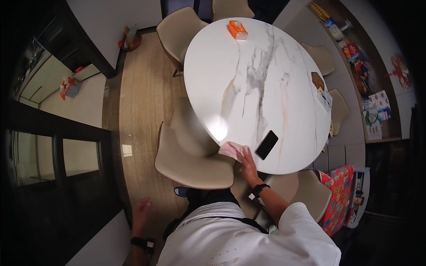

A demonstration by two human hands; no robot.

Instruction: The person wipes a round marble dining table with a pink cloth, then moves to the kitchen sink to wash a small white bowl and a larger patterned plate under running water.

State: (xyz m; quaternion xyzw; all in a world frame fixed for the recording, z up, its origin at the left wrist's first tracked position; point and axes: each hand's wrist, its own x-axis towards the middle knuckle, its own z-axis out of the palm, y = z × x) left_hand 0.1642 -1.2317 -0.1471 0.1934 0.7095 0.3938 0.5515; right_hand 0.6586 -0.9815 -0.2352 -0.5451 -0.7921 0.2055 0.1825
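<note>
My right hand [248, 169] presses a pink cloth [232, 150] against the near left edge of a round white marble-patterned table [213, 79]. Part of the cloth laps over the rim. Just right of that hand, a black smartphone [267, 145] lies flat on the tabletop. Low on the left, away from the table, my left hand [143, 207] hangs over the wooden-looking floor, its fingers loosely bent and slightly blurred, holding nothing that shows. An orange tissue pack [238, 30] sits at the table's far edge.
Beige chairs [194, 169] surround the table, one directly at its near left side. A brown oval item [317, 80] and a small tray [323, 99] lie by the right rim. Beyond stands a shelf [359, 73] of packages. A red patterned cloth [336, 199] hangs at the lower right.
</note>
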